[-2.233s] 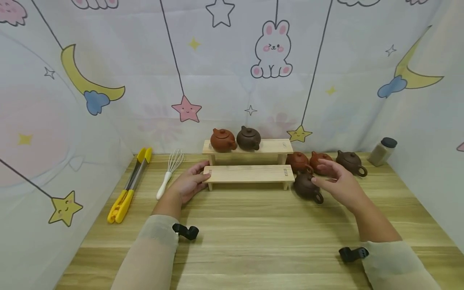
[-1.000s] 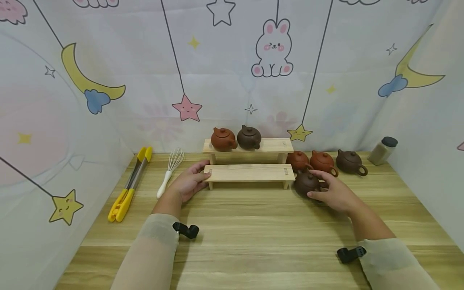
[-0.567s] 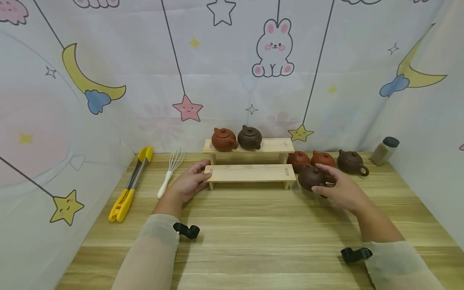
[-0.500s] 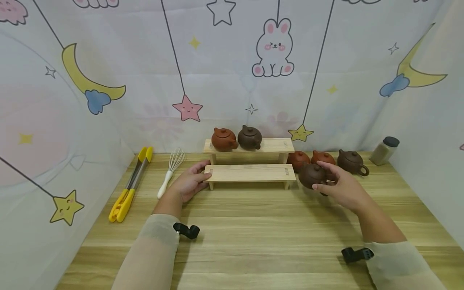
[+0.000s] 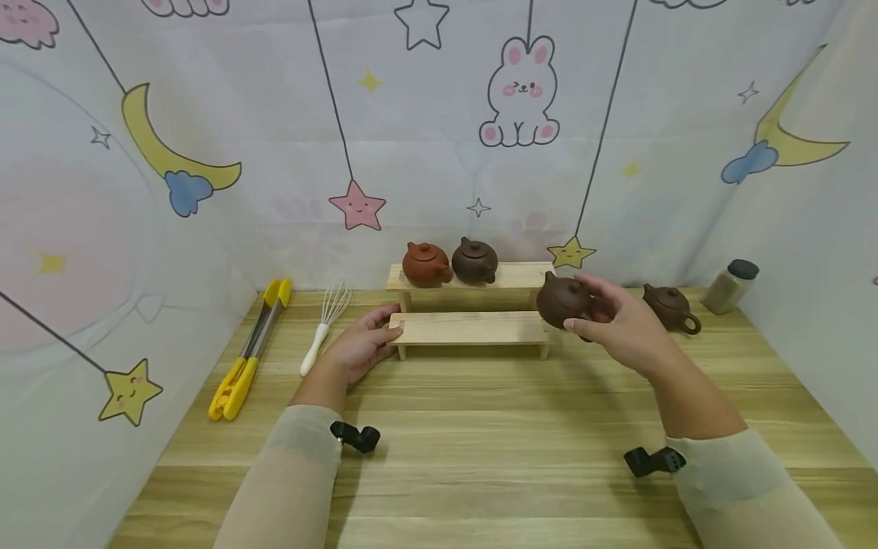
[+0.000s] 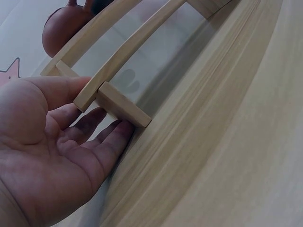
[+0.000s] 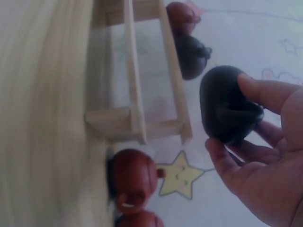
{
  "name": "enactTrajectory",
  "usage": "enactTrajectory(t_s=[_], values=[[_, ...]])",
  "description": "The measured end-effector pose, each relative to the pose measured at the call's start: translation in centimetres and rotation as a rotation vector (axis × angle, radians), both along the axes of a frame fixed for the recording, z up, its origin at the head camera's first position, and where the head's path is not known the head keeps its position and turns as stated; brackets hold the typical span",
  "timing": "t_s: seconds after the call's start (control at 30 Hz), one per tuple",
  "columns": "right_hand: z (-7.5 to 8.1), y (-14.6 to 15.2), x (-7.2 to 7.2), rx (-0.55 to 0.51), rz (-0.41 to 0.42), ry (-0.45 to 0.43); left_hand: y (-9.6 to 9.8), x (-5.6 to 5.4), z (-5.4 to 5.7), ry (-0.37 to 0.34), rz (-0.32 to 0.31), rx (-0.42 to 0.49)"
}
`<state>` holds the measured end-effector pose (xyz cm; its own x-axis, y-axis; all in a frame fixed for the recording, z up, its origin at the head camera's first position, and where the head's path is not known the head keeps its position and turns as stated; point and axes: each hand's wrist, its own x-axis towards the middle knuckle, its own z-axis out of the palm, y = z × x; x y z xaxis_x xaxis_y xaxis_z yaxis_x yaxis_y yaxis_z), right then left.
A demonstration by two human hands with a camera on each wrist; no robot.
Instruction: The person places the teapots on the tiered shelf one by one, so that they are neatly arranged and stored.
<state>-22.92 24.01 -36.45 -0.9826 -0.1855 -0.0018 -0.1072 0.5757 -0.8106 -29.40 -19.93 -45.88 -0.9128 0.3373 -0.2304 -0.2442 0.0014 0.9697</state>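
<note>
A dark brown teapot (image 5: 562,300) is off the table, in front of the right end of the two-step wooden stand (image 5: 473,328). My right hand (image 5: 634,328) holds it from the handle side, thumb and fingers on opposite sides of its body in the right wrist view. My left hand (image 5: 360,351) grips the left end of the stand's lower step, the thumb on the board and the fingers by the leg (image 6: 124,106). On the upper step sit a reddish teapot (image 5: 425,264) and another dark teapot (image 5: 475,261), side by side at left and middle.
Two red teapots, one nearer (image 7: 132,177), stand beside the stand's right end, hidden in the head view. Farther right are a dark teapot (image 5: 668,306) and a black-capped jar (image 5: 730,287). A white whisk (image 5: 322,328) and yellow tongs (image 5: 250,351) lie at left.
My right hand has taken hold of the dark teapot from the table, raised it, and moved it left toward the stand. The left hand has stayed on the stand.
</note>
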Motion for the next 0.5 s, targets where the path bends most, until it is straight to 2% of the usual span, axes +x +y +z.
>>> enactTrajectory(t_s=[0.23, 0.5], values=[[2.3, -2.1, -2.2, -0.009, 0.030, -0.012, 0.2, 0.0, 0.1, -0.007, 0.005, 0.010], [2.9, -3.4, -5.3, 0.057, 0.005, -0.021, 0.3, -0.1, 0.1, -0.005, 0.006, 0.025]])
